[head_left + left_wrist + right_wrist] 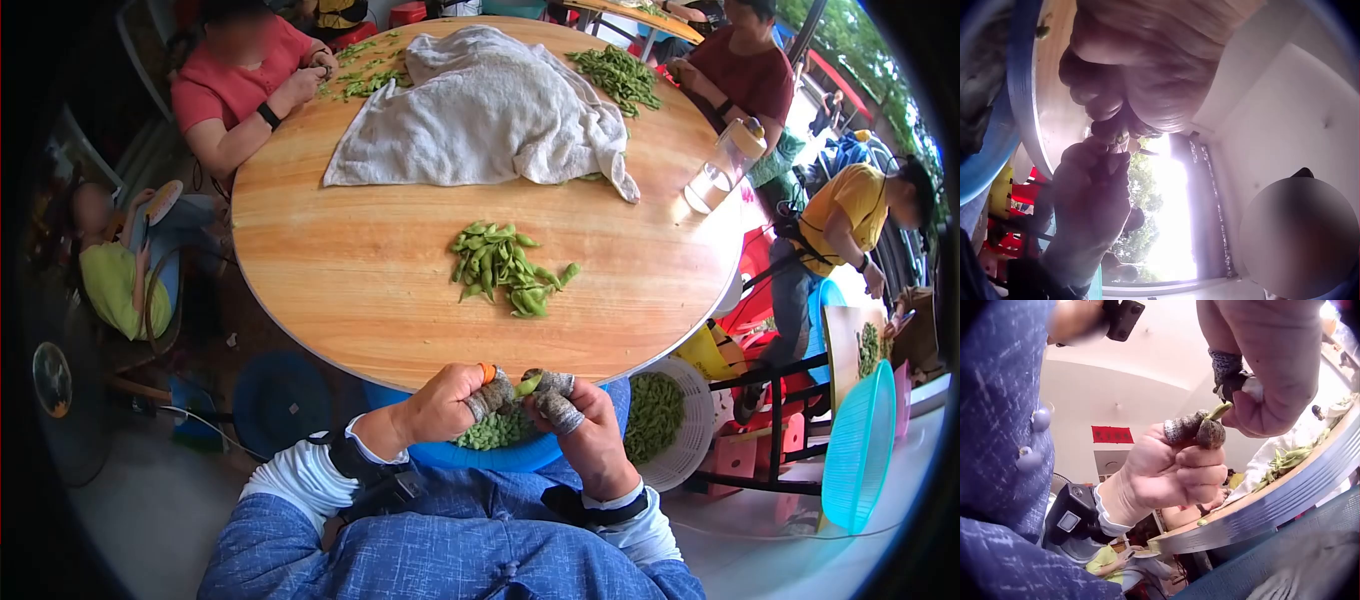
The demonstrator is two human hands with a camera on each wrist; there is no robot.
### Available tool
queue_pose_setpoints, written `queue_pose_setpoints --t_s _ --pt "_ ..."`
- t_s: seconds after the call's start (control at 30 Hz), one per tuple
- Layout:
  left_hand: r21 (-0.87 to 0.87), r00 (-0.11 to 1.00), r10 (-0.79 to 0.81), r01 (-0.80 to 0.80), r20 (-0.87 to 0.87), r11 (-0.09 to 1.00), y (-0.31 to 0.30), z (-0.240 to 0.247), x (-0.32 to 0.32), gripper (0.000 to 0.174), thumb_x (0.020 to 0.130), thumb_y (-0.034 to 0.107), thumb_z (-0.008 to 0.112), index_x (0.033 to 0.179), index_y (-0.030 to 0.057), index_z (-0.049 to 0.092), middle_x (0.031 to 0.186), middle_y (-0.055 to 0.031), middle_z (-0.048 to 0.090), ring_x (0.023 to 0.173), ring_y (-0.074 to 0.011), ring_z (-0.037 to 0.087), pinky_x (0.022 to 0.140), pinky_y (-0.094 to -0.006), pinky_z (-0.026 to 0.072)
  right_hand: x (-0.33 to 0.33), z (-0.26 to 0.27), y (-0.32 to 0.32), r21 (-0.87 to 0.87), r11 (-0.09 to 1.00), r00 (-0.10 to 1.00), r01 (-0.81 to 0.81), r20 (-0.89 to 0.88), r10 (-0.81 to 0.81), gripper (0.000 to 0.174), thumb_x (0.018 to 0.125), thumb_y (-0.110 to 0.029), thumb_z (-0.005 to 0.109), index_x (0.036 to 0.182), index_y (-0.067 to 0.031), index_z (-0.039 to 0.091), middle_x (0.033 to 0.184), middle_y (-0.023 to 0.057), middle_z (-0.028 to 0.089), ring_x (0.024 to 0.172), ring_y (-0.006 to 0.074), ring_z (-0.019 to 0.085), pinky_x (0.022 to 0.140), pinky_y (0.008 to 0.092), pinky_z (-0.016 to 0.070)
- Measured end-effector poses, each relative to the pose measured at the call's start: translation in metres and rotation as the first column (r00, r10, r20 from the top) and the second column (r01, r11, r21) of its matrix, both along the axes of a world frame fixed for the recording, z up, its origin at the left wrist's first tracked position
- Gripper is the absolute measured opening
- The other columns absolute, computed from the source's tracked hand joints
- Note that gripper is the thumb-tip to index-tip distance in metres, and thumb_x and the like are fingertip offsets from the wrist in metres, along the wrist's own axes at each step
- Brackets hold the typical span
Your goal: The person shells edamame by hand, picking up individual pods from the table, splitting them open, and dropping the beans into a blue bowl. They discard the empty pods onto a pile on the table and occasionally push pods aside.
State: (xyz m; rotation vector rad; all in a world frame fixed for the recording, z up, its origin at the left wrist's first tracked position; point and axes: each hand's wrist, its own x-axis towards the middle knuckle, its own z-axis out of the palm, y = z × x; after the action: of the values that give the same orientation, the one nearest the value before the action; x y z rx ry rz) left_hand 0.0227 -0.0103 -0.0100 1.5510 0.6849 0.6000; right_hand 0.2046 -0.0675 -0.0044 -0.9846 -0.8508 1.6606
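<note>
A green pod (528,384) is held between both hands over the table's near edge. My left hand (447,402) pinches one end between thumb and finger, both in grey knit covers; in the right wrist view the pod (1219,411) sticks up from that grip. My right hand (583,430), also with covered thumb and finger, pinches at the other end. Below the hands, shelled green beans (497,430) lie in a blue basin (520,457). A small heap of pods (497,262) rests on the round wooden table (330,280).
A white cloth (480,120) covers a mound at the table's middle, with a glass jar (722,170) to its right. More pods (620,80) lie at the far side. A white basket (692,410) of pods stands right of the basin. Several people sit around.
</note>
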Motion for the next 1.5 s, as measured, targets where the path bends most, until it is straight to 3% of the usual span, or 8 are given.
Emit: queue_pose_setpoints --t_s 0.3,0.6,0.8,0.93,1.0,1.1,1.2,1.5 --pt "0.129 0.993 -0.008 0.023 -0.116 0.991 0.002 0.003 -0.002 0.007 0.072 0.004 0.049 0.074 -0.0007 0.053 0.063 -0.0148 0.052 0.057 -0.0220 0.049 0.055 -0.0303 0.0386 0.001 -0.002 0.000 -0.009 1.000 0.999 -0.024 -0.026 0.024 0.028 0.079 -0.020 0.058 0.097 0.0018 0.055 0.083 0.0033 0.058 0.072 0.0093 0.051 0.063 0.0201 0.0388" --pt "0.195 0.991 -0.042 0.066 -0.124 0.978 0.003 0.004 -0.003 0.015 0.081 0.012 0.050 0.081 -0.0014 0.056 0.070 -0.0068 0.057 0.066 -0.0118 0.051 0.059 -0.0263 0.0406 -0.004 0.002 0.000 0.014 1.000 0.999 0.026 0.026 -0.027 0.026 0.080 -0.019 0.057 0.095 0.0018 0.056 0.083 0.0032 0.059 0.073 0.0092 0.052 0.065 0.0202 0.0397" --pt "-0.233 0.986 -0.027 0.064 0.162 0.970 -0.002 -0.007 -0.002 0.010 0.076 0.004 0.047 0.081 -0.0013 0.054 0.069 -0.0123 0.055 0.064 -0.0169 0.051 0.060 -0.0278 0.0407 -0.010 -0.002 0.002 0.010 0.998 0.998 0.068 -0.002 -0.068 0.024 0.080 -0.018 0.057 0.093 0.0011 0.056 0.080 0.0024 0.058 0.071 0.0083 0.052 0.064 0.0202 0.0393" --pt "0.249 0.985 0.088 -0.049 -0.148 0.967 -0.008 -0.006 0.000 0.013 0.075 0.009 0.051 0.084 0.0001 0.055 0.072 -0.0141 0.056 0.067 -0.0221 0.055 0.061 -0.0284 0.0423 -0.011 -0.006 0.004 0.018 0.995 0.995 0.102 -0.018 -0.102 0.022 0.079 -0.018 0.057 0.092 0.0011 0.056 0.078 0.0018 0.058 0.067 0.0076 0.050 0.061 0.0201 0.0382" --pt "0.668 0.882 0.277 0.055 -0.381 0.742 -0.013 0.011 -0.001 0.016 0.074 0.013 0.055 0.085 0.0005 0.055 0.074 -0.0152 0.056 0.069 -0.0266 0.056 0.060 -0.0297 0.0429 -0.011 -0.003 0.004 0.032 0.996 0.997 0.081 0.010 -0.081 0.022 0.079 -0.017 0.057 0.092 0.0012 0.056 0.077 0.0015 0.057 0.067 0.0077 0.050 0.060 0.0199 0.0377" --pt "0.751 0.911 0.294 0.025 -0.288 0.660 -0.012 0.002 -0.002 0.025 0.082 0.026 0.053 0.084 0.0007 0.056 0.066 -0.0107 0.052 0.058 -0.0236 0.051 0.056 -0.0284 0.0418 -0.009 -0.006 0.006 -0.066 0.998 1.000 0.008 -0.020 -0.009 0.023 0.079 -0.017 0.057 0.092 0.0015 0.056 0.077 0.0016 0.057 0.066 0.0079 0.049 0.058 0.0196 0.0372" --pt "0.364 0.988 0.146 -0.116 -0.058 0.924 -0.013 -0.003 0.002 0.018 0.075 0.019 0.057 0.083 0.0023 0.054 0.065 -0.0138 0.053 0.063 -0.0274 0.055 0.056 -0.0328 0.0414 -0.007 -0.019 0.006 -0.012 0.999 0.988 -0.034 -0.152 0.032 0.019 0.081 -0.012 0.055 0.095 0.0014 0.056 0.083 0.0020 0.058 0.073 0.0087 0.053 0.066 0.0200 0.0408" --pt "-0.544 0.869 0.332 -0.089 0.367 0.834 -0.021 -0.029 0.011 0.037 0.089 0.038 0.036 0.073 0.0077 0.052 0.055 0.0026 0.038 0.047 -0.0083 0.030 0.046 -0.0216 0.0241 -0.016 -0.041 0.013 0.251 0.967 0.981 0.035 -0.196 0.015 0.019 0.081 -0.006 0.053 0.099 0.0013 0.055 0.092 0.0039 0.058 0.084 0.0108 0.053 0.077 0.0243 0.0408"
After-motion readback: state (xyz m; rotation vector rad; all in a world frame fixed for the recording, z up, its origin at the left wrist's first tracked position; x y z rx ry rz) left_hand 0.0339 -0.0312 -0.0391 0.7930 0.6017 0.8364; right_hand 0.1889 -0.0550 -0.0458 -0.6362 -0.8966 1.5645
